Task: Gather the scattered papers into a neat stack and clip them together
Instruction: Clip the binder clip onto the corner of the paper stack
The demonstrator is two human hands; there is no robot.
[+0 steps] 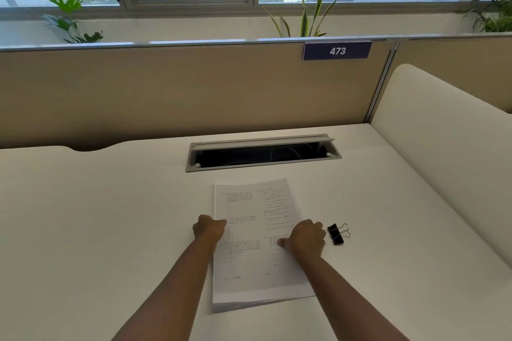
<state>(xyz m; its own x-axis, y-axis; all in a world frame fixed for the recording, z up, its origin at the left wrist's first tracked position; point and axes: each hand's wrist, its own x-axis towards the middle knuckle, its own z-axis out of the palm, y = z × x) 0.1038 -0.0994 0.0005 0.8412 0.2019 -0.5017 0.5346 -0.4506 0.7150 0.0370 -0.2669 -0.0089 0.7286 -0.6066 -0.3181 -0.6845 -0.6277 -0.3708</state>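
Papers (255, 232): squared stack, mid-surface (97, 216), toward its near edge.
Left hand (208, 229): grip curled on stack's left edge.
Right hand (306, 239): grip curled on right edge.
Binder clip (337, 233): beside stack, right.

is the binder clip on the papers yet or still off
Off. The black binder clip lies on the desk right of the paper stack, apart from it, while both hands grip the stack's side edges.

One stack of papers (257, 235) at lower centre, one binder clip (336, 234) to its right, two hands, left (208, 230) and right (306, 238), three plants along the top, one number sign (337, 50).
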